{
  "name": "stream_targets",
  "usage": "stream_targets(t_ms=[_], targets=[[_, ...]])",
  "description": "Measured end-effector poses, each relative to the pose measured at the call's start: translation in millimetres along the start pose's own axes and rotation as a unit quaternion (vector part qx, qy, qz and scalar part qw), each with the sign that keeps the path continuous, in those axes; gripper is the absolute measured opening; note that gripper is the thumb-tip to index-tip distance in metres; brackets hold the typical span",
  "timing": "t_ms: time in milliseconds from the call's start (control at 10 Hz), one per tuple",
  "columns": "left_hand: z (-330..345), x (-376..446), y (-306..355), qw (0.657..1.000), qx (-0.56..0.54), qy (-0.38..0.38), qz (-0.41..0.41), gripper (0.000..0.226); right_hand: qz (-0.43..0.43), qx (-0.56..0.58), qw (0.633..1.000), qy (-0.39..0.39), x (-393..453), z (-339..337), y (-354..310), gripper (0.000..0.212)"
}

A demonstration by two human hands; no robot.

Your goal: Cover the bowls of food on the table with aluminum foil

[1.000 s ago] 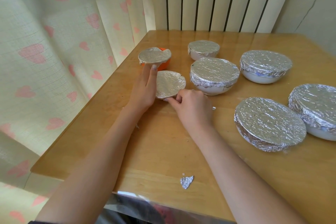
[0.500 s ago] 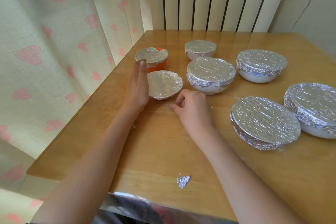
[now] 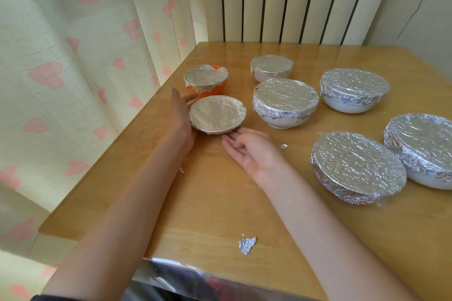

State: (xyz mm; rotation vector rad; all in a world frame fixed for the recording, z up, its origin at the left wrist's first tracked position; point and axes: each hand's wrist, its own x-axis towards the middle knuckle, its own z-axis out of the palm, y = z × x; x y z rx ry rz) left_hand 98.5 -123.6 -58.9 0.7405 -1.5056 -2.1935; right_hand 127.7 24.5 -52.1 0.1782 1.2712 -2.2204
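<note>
Beside the orange bowl (image 3: 208,89), small round dish (image 3: 217,115) capped in crinkled silver foil, left hand (image 3: 179,115) flat against its rim, right hand (image 3: 252,149) relaxed, empty, on wooden worktop (image 3: 208,203).

Silver crinkled aluminum foil (image 3: 217,114) covers the small shallow bowl between my hands. Behind it, the small round orange bowl (image 3: 210,90) shows bright orange below its silver cover. The large round white ceramic bowl (image 3: 285,121) shows white under foil. The wooden table (image 3: 220,198) is honey-yellow. The cream fabric curtain (image 3: 73,56) carries pink hearts. A silver foil scrap (image 3: 247,245) glints.
</note>
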Motion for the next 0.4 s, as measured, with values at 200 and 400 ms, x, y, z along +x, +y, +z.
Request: stream_targets(t_ms=[200, 400], targets=[[-6, 8, 2, 0.999, -0.014, -0.039, -0.017, 0.065, 0.016, 0.044, 0.999, 0.012, 0, 2, 2, 0.024], [-10, 2, -1, 0.997, -0.015, 0.067, -0.018, 0.040, 0.052, 0.023, 0.998, -0.007, -18, -14, -9, 0.020]])
